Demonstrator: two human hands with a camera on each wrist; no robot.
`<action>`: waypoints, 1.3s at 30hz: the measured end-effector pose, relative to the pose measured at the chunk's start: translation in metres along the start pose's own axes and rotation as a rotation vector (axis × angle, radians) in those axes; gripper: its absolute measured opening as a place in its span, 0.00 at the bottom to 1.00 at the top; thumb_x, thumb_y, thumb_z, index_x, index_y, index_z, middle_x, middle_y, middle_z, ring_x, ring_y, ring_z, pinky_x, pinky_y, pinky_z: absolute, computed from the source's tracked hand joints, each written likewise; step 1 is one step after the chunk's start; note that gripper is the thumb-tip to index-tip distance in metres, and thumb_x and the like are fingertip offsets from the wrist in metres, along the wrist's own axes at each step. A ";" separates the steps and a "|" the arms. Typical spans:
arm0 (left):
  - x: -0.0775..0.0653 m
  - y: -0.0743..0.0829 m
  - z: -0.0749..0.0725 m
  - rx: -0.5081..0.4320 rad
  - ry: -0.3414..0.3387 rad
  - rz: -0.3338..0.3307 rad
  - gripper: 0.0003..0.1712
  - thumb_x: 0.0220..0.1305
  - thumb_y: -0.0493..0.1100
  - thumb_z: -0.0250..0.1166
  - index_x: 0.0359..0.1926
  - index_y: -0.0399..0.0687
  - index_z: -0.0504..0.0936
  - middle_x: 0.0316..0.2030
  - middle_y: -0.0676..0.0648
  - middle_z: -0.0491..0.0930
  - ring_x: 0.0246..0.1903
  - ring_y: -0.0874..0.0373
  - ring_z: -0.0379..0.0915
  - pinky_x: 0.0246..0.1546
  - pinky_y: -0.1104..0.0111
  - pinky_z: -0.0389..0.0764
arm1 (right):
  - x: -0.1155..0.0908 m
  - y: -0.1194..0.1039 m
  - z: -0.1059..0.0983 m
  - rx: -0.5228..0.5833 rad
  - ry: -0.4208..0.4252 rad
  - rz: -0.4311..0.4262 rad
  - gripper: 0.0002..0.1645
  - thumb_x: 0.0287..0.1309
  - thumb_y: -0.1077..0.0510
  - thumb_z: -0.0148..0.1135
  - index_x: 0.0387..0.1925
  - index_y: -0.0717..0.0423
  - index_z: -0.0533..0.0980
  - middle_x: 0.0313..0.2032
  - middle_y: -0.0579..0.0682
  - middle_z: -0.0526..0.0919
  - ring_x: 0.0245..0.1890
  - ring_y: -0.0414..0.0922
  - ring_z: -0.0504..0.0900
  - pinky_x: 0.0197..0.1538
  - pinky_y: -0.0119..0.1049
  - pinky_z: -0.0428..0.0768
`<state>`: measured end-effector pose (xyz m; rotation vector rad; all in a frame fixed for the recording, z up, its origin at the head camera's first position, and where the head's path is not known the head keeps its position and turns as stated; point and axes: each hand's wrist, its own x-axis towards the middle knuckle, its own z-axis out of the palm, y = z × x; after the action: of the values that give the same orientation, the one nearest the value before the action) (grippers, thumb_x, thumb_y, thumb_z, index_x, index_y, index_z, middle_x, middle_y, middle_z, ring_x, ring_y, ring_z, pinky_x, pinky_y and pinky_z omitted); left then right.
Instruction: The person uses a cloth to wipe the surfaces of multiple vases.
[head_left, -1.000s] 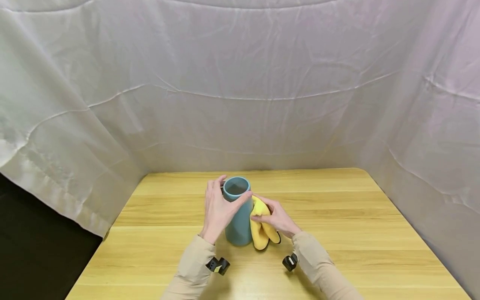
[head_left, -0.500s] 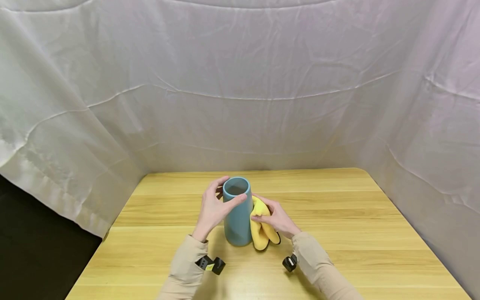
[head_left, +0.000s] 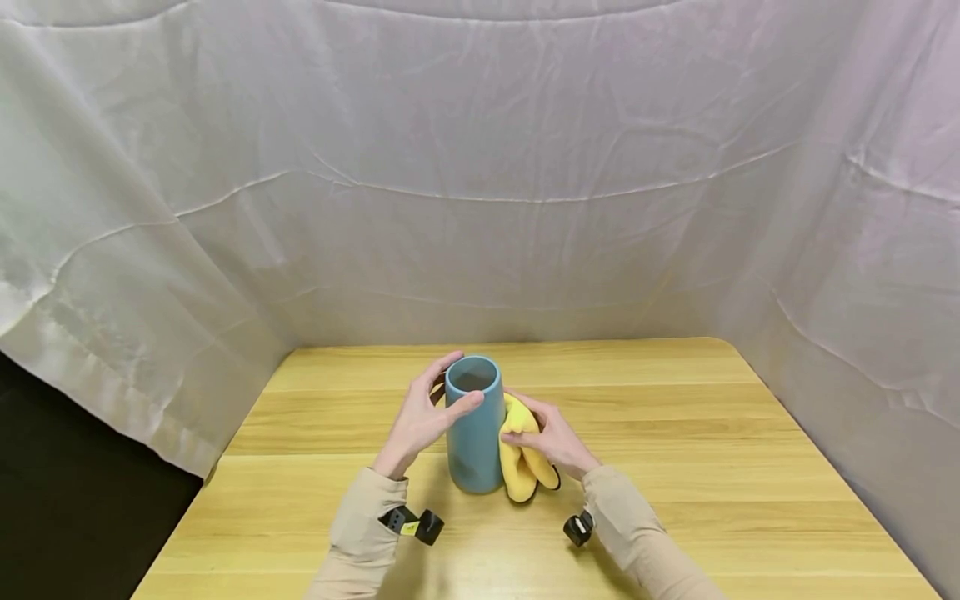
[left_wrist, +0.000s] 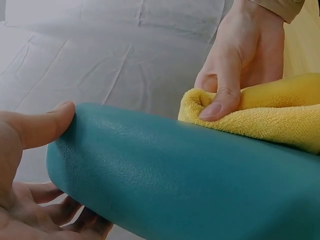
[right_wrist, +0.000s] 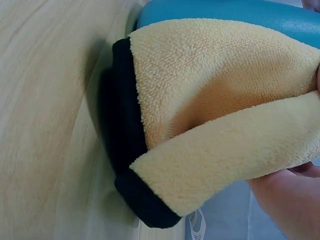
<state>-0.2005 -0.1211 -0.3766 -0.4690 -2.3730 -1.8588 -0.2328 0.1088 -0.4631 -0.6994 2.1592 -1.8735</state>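
A tall blue-green vase [head_left: 475, 446] stands upright on the wooden table, its round mouth facing up. My left hand [head_left: 420, 415] holds it near the top, thumb [left_wrist: 52, 124] on the near side close to the rim and the other fingers curled behind. Against the vase's right side, my right hand [head_left: 557, 437] pinches a yellow terry cloth [head_left: 517, 471] between thumb and fingers. The bunched cloth hangs down beside the vase in loose folds. In the right wrist view, its dark edging [right_wrist: 125, 107] shows near the tabletop.
The light wooden table [head_left: 712, 500] stretches out on both sides of the vase. Grey fabric [head_left: 525, 258] hangs behind it and along the sides. Each sleeve cuff carries a small black camera, such as the left camera [head_left: 427, 527].
My left hand and forearm have shifted a little left, and the thumb has slid leftward along the vase near the rim. The right hand, cloth and vase stay nearly still.
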 end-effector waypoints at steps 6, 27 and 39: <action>0.000 0.002 0.001 0.011 -0.008 -0.003 0.38 0.61 0.41 0.72 0.72 0.46 0.68 0.65 0.38 0.73 0.65 0.42 0.69 0.74 0.45 0.64 | 0.000 0.002 0.000 0.005 0.005 -0.004 0.44 0.59 0.61 0.70 0.75 0.51 0.63 0.67 0.61 0.75 0.53 0.41 0.79 0.54 0.32 0.82; 0.002 -0.001 -0.001 0.010 -0.004 0.006 0.38 0.60 0.40 0.73 0.71 0.45 0.69 0.63 0.38 0.75 0.63 0.43 0.70 0.74 0.46 0.65 | 0.017 -0.058 -0.002 -0.058 0.035 -0.127 0.43 0.58 0.64 0.69 0.74 0.56 0.64 0.68 0.62 0.74 0.51 0.39 0.80 0.54 0.30 0.81; 0.002 0.000 -0.001 0.013 -0.017 0.009 0.39 0.60 0.41 0.73 0.71 0.44 0.69 0.62 0.38 0.75 0.62 0.43 0.70 0.74 0.45 0.65 | 0.019 -0.066 -0.003 -0.085 0.035 -0.132 0.43 0.58 0.64 0.70 0.74 0.58 0.64 0.68 0.60 0.74 0.52 0.42 0.79 0.54 0.29 0.81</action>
<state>-0.2024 -0.1217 -0.3761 -0.4948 -2.3881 -1.8419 -0.2361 0.0973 -0.3953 -0.8513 2.2781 -1.8782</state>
